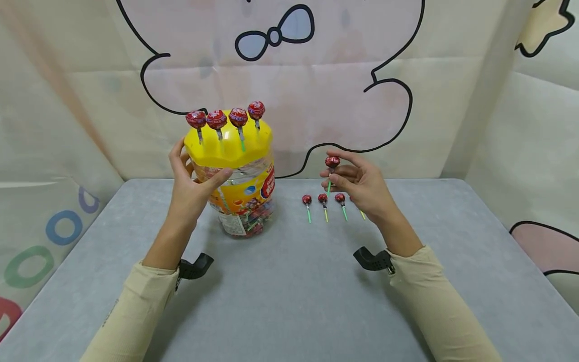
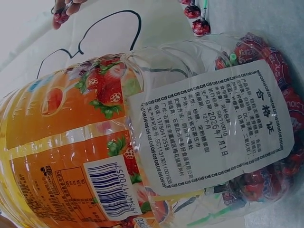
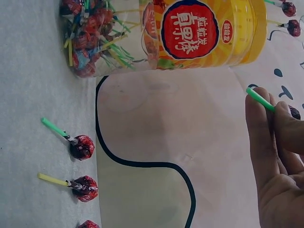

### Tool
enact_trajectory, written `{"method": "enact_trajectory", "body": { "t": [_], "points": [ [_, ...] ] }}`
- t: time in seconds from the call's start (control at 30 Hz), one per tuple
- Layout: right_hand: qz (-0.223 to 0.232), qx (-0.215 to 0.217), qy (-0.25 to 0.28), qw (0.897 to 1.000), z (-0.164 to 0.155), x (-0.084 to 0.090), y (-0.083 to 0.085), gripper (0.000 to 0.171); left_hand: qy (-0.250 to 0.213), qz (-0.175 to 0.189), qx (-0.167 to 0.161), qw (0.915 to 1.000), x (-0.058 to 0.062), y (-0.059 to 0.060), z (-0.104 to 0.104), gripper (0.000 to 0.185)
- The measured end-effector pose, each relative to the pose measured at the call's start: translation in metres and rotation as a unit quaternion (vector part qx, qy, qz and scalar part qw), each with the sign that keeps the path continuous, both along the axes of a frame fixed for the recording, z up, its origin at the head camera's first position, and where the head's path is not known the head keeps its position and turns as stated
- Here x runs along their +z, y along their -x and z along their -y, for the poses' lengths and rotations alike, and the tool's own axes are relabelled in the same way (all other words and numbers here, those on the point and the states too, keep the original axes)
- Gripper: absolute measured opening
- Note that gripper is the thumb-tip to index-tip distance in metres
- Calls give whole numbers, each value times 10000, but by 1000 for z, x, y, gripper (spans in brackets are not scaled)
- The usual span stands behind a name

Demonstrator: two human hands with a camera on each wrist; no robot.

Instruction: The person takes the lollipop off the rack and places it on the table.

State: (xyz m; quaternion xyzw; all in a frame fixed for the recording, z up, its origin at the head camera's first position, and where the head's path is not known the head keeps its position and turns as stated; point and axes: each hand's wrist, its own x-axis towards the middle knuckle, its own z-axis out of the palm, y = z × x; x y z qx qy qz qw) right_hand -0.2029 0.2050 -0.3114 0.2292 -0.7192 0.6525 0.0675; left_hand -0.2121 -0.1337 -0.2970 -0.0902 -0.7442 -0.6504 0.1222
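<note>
A lollipop (image 1: 332,162) was pinched in the right hand (image 1: 359,185), above the table (image 1: 280,301) and to the right of the jar (image 1: 242,193). The left hand (image 1: 193,191) gripped the jar near its lid (image 1: 212,154), on which four lollipops (image 1: 238,117) stood upright; a row of loose lollipops (image 1: 322,198) lay on the table.

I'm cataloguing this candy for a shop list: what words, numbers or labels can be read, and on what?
"合格证": white label on the jar
"2026年7月1日": same label
"12个月": same label
"真果棒": jar's red badge
"JUST": partly visible, wrapper inside the jar
Too small or blurred to read surely: other label print, barcode digits, smaller badge characters, held lollipop's wrapper.
</note>
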Motion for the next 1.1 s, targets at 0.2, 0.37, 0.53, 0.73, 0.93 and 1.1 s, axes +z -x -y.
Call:
{"method": "enact_trajectory", "body": {
  "t": [0.2, 0.37, 0.53, 0.73, 0.93, 1.1],
  "points": [
    [-27, -104, -97, 9999, 1, 3, -1, 48, -37, 11, -8, 10000, 2, -1, 0, 93],
    [11, -229, -224, 9995, -1, -3, 1, 48, 3, 19, -32, 10000, 0, -1, -1, 94],
    [213, -451, -364, 9981, -2, -8, 1, 49, 46, 38, -53, 10000, -2, 0, -2, 94],
    [830, -482, -878, 9915, 0, -7, 0, 51, -38, 49, -48, 10000, -3, 0, -2, 94],
    [1152, -288, -988, 9880, 4, -8, -4, 42, -65, 29, -24, 10000, -2, -1, -1, 94],
    [1486, -218, -1304, 9800, 10, -16, -4, 36, -116, 31, -40, 9999, -1, -1, -1, 94]
  ]
}}
